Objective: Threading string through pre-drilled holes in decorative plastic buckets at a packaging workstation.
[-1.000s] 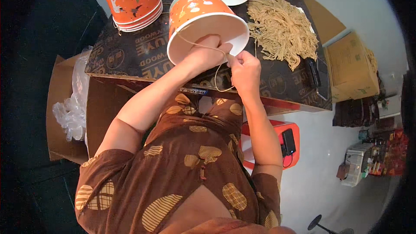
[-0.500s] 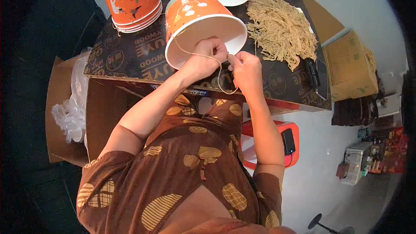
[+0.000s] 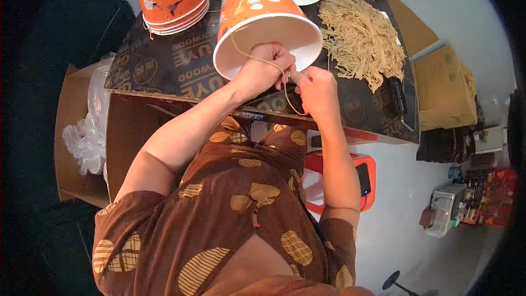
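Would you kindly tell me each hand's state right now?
Left hand: closed, apparently pinching the beige cord.
Right hand: closed, apparently pinching the same cord.

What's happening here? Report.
A person's left hand and right hand meet at the open mouth of an orange, white-rimmed paper bucket. A thin beige cord runs from its rim across the left hand and hangs in a loop; what both hands pinch is hidden. On the dark printed table, loose beige cords lie to the right, stacked orange paper buckets to the left.

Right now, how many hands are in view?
2: the left hand at the open mouth of the orange tub, and the right hand close beside it. Each is partly hidden; no others show.
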Tool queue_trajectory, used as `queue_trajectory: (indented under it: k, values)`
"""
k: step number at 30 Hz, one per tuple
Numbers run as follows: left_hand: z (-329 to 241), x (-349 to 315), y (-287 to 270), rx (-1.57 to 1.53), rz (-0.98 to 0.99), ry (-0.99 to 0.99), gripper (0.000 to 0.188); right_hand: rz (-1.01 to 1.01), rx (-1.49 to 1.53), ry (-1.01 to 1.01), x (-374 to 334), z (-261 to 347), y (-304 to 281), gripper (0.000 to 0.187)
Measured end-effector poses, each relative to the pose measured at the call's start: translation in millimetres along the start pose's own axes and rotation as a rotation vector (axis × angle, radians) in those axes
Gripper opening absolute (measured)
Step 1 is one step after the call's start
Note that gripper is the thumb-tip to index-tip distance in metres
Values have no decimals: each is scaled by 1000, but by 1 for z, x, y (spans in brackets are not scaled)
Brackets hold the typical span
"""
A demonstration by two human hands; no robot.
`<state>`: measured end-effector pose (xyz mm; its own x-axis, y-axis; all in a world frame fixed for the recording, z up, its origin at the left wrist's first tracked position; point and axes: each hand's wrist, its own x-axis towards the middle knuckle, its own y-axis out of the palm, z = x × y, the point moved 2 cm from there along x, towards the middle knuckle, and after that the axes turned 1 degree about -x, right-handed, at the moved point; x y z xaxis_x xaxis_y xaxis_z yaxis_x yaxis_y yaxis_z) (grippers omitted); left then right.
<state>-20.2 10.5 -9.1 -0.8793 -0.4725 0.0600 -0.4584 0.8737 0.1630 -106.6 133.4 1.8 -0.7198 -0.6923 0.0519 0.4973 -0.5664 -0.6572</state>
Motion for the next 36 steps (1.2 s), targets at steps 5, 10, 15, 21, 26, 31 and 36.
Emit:
queue_trajectory:
  k: [5,10,15,21,26,31,36]
  values:
    - [2,1,3,74,30,-12,18,3,170,-15,-12,-16,-6,14]
    - [7,5,-2,116,123,-6,12,-155,89,-169,-29,-2,-9,11]
    - [6,4,2,174,138,-3,9,-228,93,-177,-28,-7,-2,11]
    - [4,0,2,320,165,94,8,-246,197,-127,-21,1,-2,16]
    - [2,0,5,355,148,110,8,-247,230,-244,-22,7,-2,16]
    - [0,2,0,245,211,53,5,-226,466,-263,-33,6,-7,17]
    - [2,0,-3,228,230,-8,5,-245,179,-237,-27,-8,6,11]
